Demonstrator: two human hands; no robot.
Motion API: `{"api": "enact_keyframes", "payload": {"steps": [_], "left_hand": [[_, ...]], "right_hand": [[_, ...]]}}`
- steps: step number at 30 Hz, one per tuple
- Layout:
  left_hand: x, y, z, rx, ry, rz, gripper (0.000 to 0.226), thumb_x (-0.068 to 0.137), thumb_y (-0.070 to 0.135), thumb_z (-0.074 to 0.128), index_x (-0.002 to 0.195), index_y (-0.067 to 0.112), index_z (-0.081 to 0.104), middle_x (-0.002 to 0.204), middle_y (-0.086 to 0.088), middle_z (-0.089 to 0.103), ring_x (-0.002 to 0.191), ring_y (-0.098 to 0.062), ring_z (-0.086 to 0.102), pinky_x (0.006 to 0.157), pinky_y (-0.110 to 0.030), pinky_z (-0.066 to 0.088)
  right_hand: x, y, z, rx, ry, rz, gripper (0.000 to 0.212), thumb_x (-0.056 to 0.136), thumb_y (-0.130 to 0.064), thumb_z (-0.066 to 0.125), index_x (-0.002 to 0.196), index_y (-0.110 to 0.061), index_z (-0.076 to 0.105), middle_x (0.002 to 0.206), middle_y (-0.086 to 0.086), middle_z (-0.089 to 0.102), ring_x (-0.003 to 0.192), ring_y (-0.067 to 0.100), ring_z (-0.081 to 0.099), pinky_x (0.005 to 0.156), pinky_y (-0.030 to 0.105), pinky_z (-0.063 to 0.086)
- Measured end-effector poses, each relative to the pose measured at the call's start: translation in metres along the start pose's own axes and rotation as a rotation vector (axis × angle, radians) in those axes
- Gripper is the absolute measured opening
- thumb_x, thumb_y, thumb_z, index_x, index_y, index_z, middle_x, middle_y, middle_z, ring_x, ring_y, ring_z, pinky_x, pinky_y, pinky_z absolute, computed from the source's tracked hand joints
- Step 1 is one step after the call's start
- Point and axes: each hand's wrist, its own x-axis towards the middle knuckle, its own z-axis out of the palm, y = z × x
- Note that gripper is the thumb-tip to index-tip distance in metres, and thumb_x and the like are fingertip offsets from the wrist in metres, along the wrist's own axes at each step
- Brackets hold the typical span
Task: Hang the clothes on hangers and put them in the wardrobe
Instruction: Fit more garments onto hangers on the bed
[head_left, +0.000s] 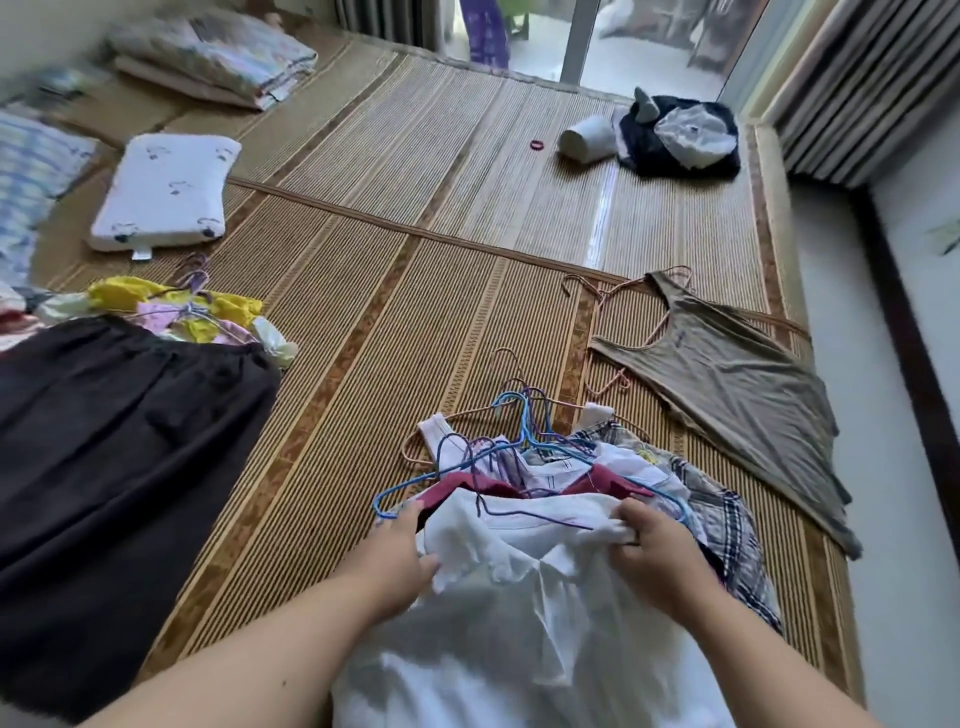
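Note:
A white garment (519, 613) lies on top of a pile of clothes on the bamboo mat (363, 322). My left hand (400, 551) grips its left shoulder edge. My right hand (654, 545) pinches the bunched fabric at its right shoulder. A dark wire hanger (524, 515) sits at the garment's neck, partly inside it. Behind it lie several tangled blue, purple and pink hangers (519, 415) on maroon, white and plaid clothes (727, 514). A grey-brown tank top (737, 374) lies flat to the right with a pink hanger (608, 306) beside it. No wardrobe is in view.
A black skirt (104, 467) and yellow and pink clothes on hangers (176, 312) lie at the left. Further back are a white pillow (166, 192), folded bedding (218, 52), a plush toy (675, 135) and a red hair tie (537, 145). Curtains (857, 88) hang at the right.

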Motion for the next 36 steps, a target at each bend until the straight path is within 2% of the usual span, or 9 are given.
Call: {"api": "enact_keyframes", "payload": {"steps": [5,10,13,15,17,20,29,33,36], "left_hand": [[-0.053,-0.008,-0.039,-0.146,0.042,0.137,0.032,0.095,0.031,0.042,0.127,0.030,0.048,0.125,-0.003,0.060,0.115,-0.026,0.054,0.091,-0.030,0.042],[-0.135,-0.049,-0.098,-0.443,0.244,0.195,0.029,0.096,0.023,0.045,0.085,0.045,0.059,0.089,0.010,0.065,0.087,-0.010,0.061,0.077,-0.029,0.047],[-0.190,-0.092,-0.143,-0.467,0.357,0.202,0.020,0.091,0.032,0.045,0.083,0.042,0.061,0.083,0.008,0.067,0.083,-0.010,0.062,0.076,-0.030,0.048],[-0.222,-0.127,-0.173,-0.454,0.448,0.187,0.017,0.092,0.032,0.048,0.085,0.033,0.063,0.083,0.008,0.068,0.083,-0.010,0.062,0.078,-0.031,0.047],[-0.256,-0.170,-0.206,-0.440,0.533,0.159,0.016,0.094,0.028,0.050,0.085,0.031,0.063,0.083,0.009,0.068,0.083,-0.009,0.061,0.078,-0.031,0.046],[-0.305,-0.234,-0.255,-0.375,0.639,0.146,0.017,0.095,0.028,0.051,0.081,0.027,0.061,0.080,0.007,0.066,0.079,-0.010,0.060,0.075,-0.033,0.045],[-0.441,-0.420,-0.367,-0.163,0.905,0.014,0.017,0.095,0.025,0.053,0.105,0.019,0.065,0.099,-0.004,0.069,0.092,-0.023,0.062,0.067,-0.026,0.031],[-0.471,-0.474,-0.416,-0.160,0.985,-0.098,0.017,0.096,0.025,0.050,0.095,0.014,0.063,0.097,-0.011,0.067,0.093,-0.029,0.062,0.064,-0.028,0.028],[-0.473,-0.505,-0.459,-0.111,1.066,-0.205,0.020,0.097,0.028,0.047,0.091,0.013,0.059,0.098,-0.017,0.066,0.091,-0.033,0.060,0.063,-0.031,0.029]], "right_hand": [[-0.042,-0.060,-0.039,0.309,-0.016,-0.123,0.037,0.070,0.010,0.061,0.061,-0.024,0.052,0.046,-0.008,0.044,0.042,0.006,0.038,0.042,0.022,0.033],[-0.088,-0.155,-0.058,0.109,-0.011,-0.310,0.041,0.067,-0.005,0.077,0.068,-0.040,0.056,0.059,-0.008,0.055,0.053,-0.001,0.049,0.054,0.019,0.042],[-0.115,-0.234,-0.046,-0.002,-0.107,-0.375,0.071,0.066,-0.025,0.080,0.109,-0.066,0.039,0.071,-0.017,0.058,0.061,-0.005,0.053,0.061,0.012,0.041],[-0.131,-0.284,-0.033,-0.052,-0.141,-0.422,0.081,0.073,-0.031,0.076,0.127,-0.058,0.022,0.070,-0.013,0.056,0.058,-0.004,0.049,0.062,0.011,0.040],[-0.151,-0.337,-0.017,-0.037,-0.154,-0.497,0.061,0.078,-0.035,0.073,0.127,-0.053,0.043,0.073,-0.017,0.060,0.061,-0.003,0.051,0.063,0.006,0.039],[-0.183,-0.415,0.014,-0.033,-0.189,-0.609,0.010,0.081,-0.038,0.068,0.082,-0.048,0.065,0.059,-0.028,0.056,0.058,-0.010,0.049,0.058,0.009,0.039],[-0.241,-0.628,0.128,0.056,-0.197,-0.814,0.007,0.085,-0.033,0.067,0.081,-0.030,0.072,0.061,-0.020,0.057,0.059,-0.005,0.047,0.057,0.011,0.039],[-0.237,-0.706,0.156,0.063,-0.162,-0.853,0.009,0.089,-0.030,0.063,0.088,-0.027,0.071,0.073,-0.015,0.061,0.070,0.007,0.054,0.065,0.025,0.043],[-0.226,-0.757,0.174,0.053,-0.099,-0.920,0.012,0.091,-0.028,0.058,0.081,-0.032,0.063,0.073,-0.011,0.059,0.068,0.012,0.053,0.056,0.017,0.037]]}}
